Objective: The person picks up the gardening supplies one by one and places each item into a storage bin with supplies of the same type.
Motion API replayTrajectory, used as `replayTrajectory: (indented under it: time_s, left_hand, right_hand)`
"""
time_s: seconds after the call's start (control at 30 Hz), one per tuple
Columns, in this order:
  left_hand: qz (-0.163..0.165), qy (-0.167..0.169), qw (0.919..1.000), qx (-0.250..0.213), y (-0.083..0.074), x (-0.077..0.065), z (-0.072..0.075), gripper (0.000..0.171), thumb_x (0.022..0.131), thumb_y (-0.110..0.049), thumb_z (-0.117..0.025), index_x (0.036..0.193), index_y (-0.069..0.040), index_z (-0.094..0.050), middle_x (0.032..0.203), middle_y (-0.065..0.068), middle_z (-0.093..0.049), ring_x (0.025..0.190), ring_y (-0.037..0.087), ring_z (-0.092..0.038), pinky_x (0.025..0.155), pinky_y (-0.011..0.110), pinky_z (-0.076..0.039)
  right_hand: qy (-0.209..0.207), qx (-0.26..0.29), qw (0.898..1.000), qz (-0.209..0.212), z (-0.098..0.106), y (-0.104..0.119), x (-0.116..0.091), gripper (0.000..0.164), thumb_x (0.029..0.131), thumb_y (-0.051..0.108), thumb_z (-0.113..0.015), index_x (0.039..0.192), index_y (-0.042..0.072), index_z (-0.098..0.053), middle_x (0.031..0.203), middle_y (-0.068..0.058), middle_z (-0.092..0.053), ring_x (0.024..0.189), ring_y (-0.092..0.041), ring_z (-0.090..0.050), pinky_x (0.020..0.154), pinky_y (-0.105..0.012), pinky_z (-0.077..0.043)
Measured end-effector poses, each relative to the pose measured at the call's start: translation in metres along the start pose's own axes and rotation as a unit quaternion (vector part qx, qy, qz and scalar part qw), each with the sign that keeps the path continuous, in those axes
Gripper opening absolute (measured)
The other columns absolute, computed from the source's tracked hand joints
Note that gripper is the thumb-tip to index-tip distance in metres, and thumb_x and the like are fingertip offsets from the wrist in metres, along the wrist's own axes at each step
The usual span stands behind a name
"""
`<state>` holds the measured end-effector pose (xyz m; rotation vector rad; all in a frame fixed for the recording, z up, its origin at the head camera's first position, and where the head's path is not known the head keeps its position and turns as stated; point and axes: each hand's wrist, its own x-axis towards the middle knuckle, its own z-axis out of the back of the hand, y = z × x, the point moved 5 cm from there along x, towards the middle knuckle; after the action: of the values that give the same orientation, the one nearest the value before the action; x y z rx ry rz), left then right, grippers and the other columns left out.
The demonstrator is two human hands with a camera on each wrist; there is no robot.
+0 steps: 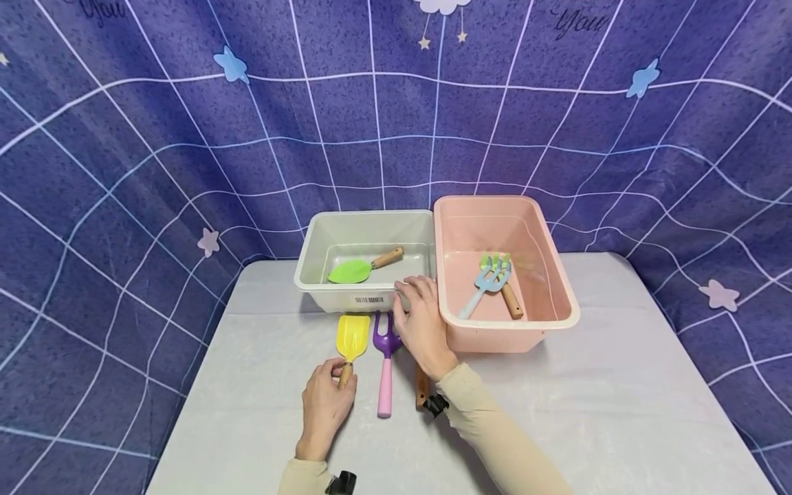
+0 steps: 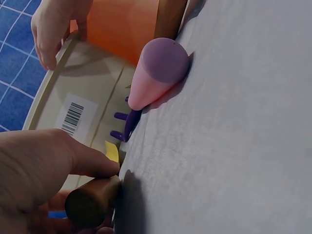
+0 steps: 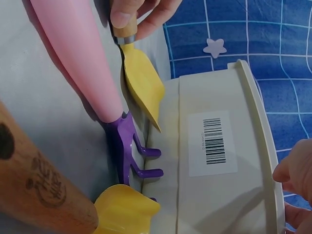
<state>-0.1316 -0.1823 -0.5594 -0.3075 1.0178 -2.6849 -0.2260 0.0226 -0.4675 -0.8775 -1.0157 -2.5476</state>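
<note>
My left hand [image 1: 326, 402] pinches the wooden handle [image 1: 346, 375] of a yellow toy shovel [image 1: 353, 335], whose blade points at the pale grey bin [image 1: 322, 297]. My right hand [image 1: 423, 326] grips the bin's front rim near its right corner, fingers over the edge. Between the hands lies a hand fork [image 1: 385, 385] with a pink handle and purple tines. Under my right forearm is a wooden-handled tool [image 1: 422, 388]; its yellow head [image 3: 124, 209] shows in the right wrist view. Inside the grey bin lies a green leaf-shaped trowel [image 1: 351, 271] with a wooden handle.
A pink bin [image 1: 495, 337] stands against the grey one's right side. It holds a light blue fork [image 1: 489, 280] lying across a green rake with a wooden handle [image 1: 511, 301]. A purple-blue patterned curtain [image 1: 402, 110] hangs behind the pale-covered table [image 1: 625, 385].
</note>
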Motion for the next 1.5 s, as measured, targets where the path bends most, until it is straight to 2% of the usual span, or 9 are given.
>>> replayTrajectory:
  time_s: [0.27,0.4,0.83,1.03,1.33,1.5]
  left_hand:
    - [0.021,-0.014,0.9997,-0.007,0.003,-0.001,-0.001,0.032,0.088,-0.014,-0.079,0.118,-0.005,-0.077,0.097,0.009,-0.071,0.083,0.023,-0.068,0.077,0.045,-0.050]
    - [0.021,-0.024,0.9994,-0.009,0.004,0.000,-0.001,0.030,0.088,-0.014,-0.078,0.117,-0.006,-0.078,0.097,0.008,-0.071,0.084,0.024,-0.067,0.077,0.044,-0.049]
    - [0.012,-0.063,0.9972,-0.037,0.006,-0.001,0.002,0.025,0.089,-0.015,-0.078,0.112,-0.008,-0.081,0.096,0.008,-0.073,0.084,0.023,-0.068,0.078,0.043,-0.050]
    - [0.012,-0.070,0.9969,-0.034,0.008,-0.001,0.001,0.024,0.089,-0.016,-0.079,0.112,-0.009,-0.082,0.095,0.008,-0.074,0.084,0.024,-0.069,0.078,0.043,-0.051]
    - [0.000,-0.095,0.9953,-0.020,0.008,0.001,0.007,0.022,0.086,-0.019,-0.084,0.105,-0.008,-0.083,0.086,0.006,-0.076,0.076,0.022,-0.070,0.071,0.043,-0.051]
    - [0.012,-0.093,0.9953,-0.023,0.010,0.001,0.008,0.024,0.087,-0.022,-0.084,0.107,-0.008,-0.084,0.088,0.008,-0.078,0.078,0.025,-0.073,0.073,0.046,-0.053]
  right_hand:
    - [-0.015,-0.009,0.999,0.027,0.001,0.002,-0.002,0.024,0.096,0.011,-0.075,0.118,0.005,-0.079,0.123,-0.013,-0.073,0.126,-0.032,-0.061,0.117,-0.045,-0.043]
    - [-0.017,-0.006,0.999,0.032,0.002,0.002,-0.002,0.024,0.096,0.011,-0.075,0.118,0.004,-0.079,0.122,-0.014,-0.073,0.125,-0.032,-0.061,0.116,-0.045,-0.044]
    - [0.006,-0.007,1.000,0.019,0.001,0.000,-0.002,0.025,0.098,0.012,-0.071,0.121,0.006,-0.078,0.126,-0.012,-0.071,0.129,-0.031,-0.058,0.118,-0.044,-0.042]
    - [0.005,-0.005,1.000,0.018,0.001,-0.001,-0.002,0.024,0.098,0.012,-0.071,0.120,0.005,-0.078,0.126,-0.013,-0.071,0.129,-0.031,-0.058,0.118,-0.044,-0.042]
    - [0.004,-0.005,1.000,0.021,0.002,-0.001,-0.002,0.025,0.097,0.011,-0.071,0.121,0.006,-0.078,0.126,-0.012,-0.071,0.129,-0.031,-0.058,0.117,-0.045,-0.043]
    - [0.003,-0.006,1.000,0.021,0.001,-0.001,-0.003,0.026,0.096,0.010,-0.071,0.121,0.005,-0.078,0.126,-0.013,-0.071,0.128,-0.031,-0.058,0.118,-0.045,-0.042]
